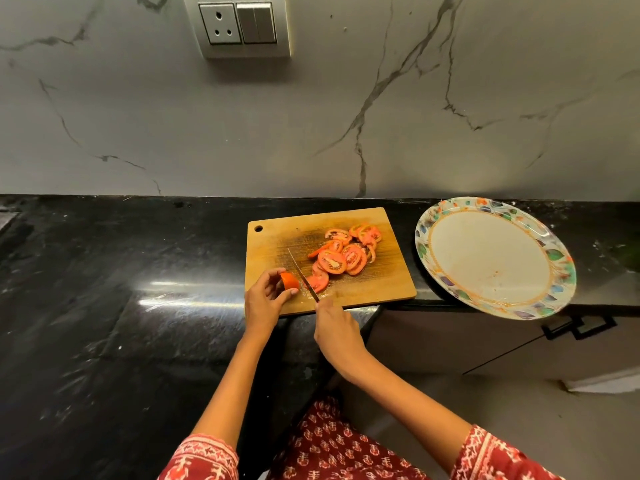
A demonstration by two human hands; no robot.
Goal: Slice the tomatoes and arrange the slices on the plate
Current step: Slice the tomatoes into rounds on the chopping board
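left hand (266, 296) pinching tomato end piece (289, 281) at cutting board (329, 261) front-left corner. right hand (337, 329) gripping knife (303, 274), blade resting just beside piece. slices (341, 256) piling mid-board; plate (495, 258) waiting right. advising: keeping fingertips tucked back, sawing gently, blade vertical.

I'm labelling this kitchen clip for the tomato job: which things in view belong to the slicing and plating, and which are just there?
In use:
- tomato piece, held by left hand
- knife, gripped by right hand
- tomato slices, piled on cutting board
- plate, bearing no slices

Just there:
- wall socket and switches
- cabinet handle
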